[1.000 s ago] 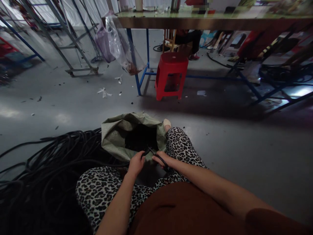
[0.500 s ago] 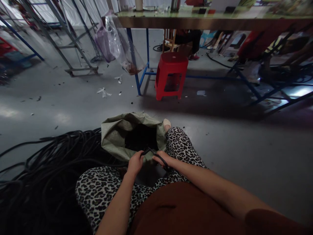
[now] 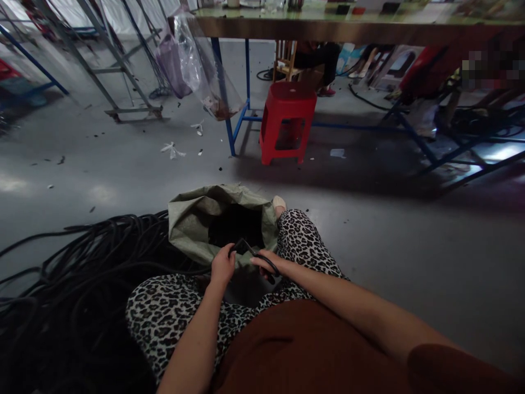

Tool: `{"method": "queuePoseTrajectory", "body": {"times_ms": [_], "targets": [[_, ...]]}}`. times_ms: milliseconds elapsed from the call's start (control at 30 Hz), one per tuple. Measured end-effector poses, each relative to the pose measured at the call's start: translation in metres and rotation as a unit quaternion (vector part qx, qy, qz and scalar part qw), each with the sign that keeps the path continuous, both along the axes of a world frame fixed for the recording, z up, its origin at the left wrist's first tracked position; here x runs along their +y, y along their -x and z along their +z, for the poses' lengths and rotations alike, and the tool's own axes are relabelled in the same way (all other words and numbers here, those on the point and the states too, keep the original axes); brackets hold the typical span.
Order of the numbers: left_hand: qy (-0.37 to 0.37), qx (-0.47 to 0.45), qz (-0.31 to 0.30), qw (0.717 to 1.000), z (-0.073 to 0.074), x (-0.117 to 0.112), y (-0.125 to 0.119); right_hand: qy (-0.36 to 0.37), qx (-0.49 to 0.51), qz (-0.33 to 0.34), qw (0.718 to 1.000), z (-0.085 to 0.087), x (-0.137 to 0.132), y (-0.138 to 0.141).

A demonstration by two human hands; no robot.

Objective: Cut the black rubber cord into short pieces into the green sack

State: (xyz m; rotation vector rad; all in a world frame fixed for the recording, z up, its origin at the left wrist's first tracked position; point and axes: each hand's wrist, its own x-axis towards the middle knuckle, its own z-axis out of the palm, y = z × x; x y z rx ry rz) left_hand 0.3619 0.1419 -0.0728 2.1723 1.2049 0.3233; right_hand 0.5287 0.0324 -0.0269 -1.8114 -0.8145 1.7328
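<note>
I sit on the floor in leopard-print trousers with a green woven sack (image 3: 192,224) open between my knees. My left hand (image 3: 222,266) is closed on a black cable, which runs left into a big tangle of black cable (image 3: 82,268). My right hand (image 3: 267,263) is closed on the handles of black scissors (image 3: 246,249), whose blades point toward the left hand over the sack's dark mouth. The two hands are almost touching.
A red plastic stool (image 3: 288,121) stands ahead by a long workbench (image 3: 328,24) on blue legs. A clear plastic bag (image 3: 200,71) hangs from the bench corner. Metal racks (image 3: 118,76) stand at the back left. Scraps litter the grey floor. Other people's legs show beyond the bench.
Both hands have lifted slightly toward the sack mouth, and the scissor blades now sit nearer the left hand. The view has tipped down a little.
</note>
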Motion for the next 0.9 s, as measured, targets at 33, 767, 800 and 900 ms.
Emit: {"method": "queuePoseTrajectory", "body": {"times_ms": [33,767,800,900], "targets": [[0.000,-0.001,-0.001,1.000,-0.0003,-0.0001,-0.0002,-0.002,0.001,0.001,1.000,0.0004,-0.0003,-0.0001],[0.009,0.024,-0.063,0.998,0.0002,-0.0084,-0.0038,0.009,-0.005,0.006,1.000,0.0029,-0.0009,0.0018],[0.010,0.024,-0.065,0.998,0.0005,-0.0088,-0.0041,0.009,-0.006,0.007,1.000,0.0029,-0.0011,0.0017],[0.011,0.030,-0.071,0.997,0.0016,-0.0096,-0.0049,0.007,-0.006,0.008,1.000,0.0019,-0.0014,0.0018]]}}
